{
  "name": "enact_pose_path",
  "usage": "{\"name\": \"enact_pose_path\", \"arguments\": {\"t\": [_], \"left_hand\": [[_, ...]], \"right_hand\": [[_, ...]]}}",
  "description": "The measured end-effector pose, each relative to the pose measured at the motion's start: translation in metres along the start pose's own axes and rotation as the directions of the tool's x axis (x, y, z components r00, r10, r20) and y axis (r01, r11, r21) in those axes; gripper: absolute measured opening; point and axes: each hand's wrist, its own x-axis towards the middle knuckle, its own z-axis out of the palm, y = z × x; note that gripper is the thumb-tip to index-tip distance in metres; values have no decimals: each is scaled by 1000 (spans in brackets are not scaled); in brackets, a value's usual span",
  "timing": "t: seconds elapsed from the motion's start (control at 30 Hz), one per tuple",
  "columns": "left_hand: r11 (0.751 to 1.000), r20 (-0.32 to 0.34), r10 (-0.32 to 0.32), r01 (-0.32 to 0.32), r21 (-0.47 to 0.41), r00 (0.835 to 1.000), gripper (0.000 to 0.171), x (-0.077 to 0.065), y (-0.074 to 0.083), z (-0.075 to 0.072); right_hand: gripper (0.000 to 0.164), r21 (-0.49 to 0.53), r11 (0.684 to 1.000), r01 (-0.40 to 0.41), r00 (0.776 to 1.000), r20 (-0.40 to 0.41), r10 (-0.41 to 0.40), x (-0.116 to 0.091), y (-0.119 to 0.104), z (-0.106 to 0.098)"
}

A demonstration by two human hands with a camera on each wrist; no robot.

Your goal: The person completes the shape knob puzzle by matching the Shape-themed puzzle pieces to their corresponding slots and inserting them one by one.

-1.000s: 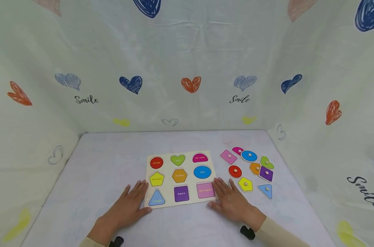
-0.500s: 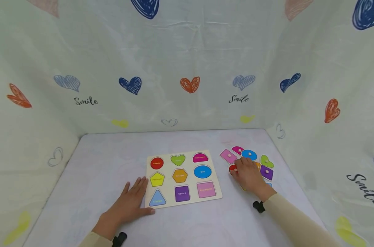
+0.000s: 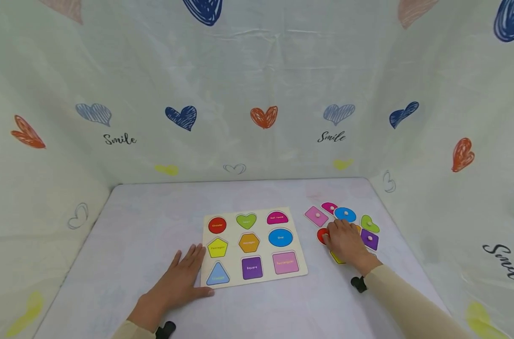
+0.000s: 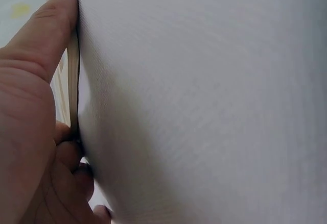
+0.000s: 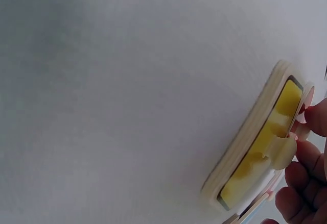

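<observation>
A cream shape board (image 3: 235,264) lies flat on the table, printed with several labelled coloured shapes. My left hand (image 3: 175,278) rests against its left side, fingers extended along the edge and thumb at the near corner. At the right, my right hand (image 3: 346,242) reaches down over a group of loose knobbed puzzle pieces. Its thumb and fingertips pinch at the knob of the red circle piece (image 3: 321,234), whose right part is hidden under the hand. The yellow pentagon piece (image 5: 288,101) lies just in front of those fingers in the right wrist view.
Beyond the right hand lie a pink rectangle (image 3: 315,216), a magenta half-round (image 3: 328,207) and a blue oval (image 3: 345,214). A green heart (image 3: 370,224) and a purple square (image 3: 369,240) lie to its right. A heart-printed cloth (image 3: 223,146) hangs behind the table.
The right hand has left the board's right side and moved right onto the loose pieces, where it has stayed over the last half second. The left hand has stayed at the board.
</observation>
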Motion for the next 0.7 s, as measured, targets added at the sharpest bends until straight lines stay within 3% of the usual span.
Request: {"name": "enact_pose_path", "arguments": {"t": [0.7], "left_hand": [[999,-9,35,-35,40,999,122,-2,-7,1]], "right_hand": [[31,-26,1000,-2,1000,-26,1,0,0,5]]}}
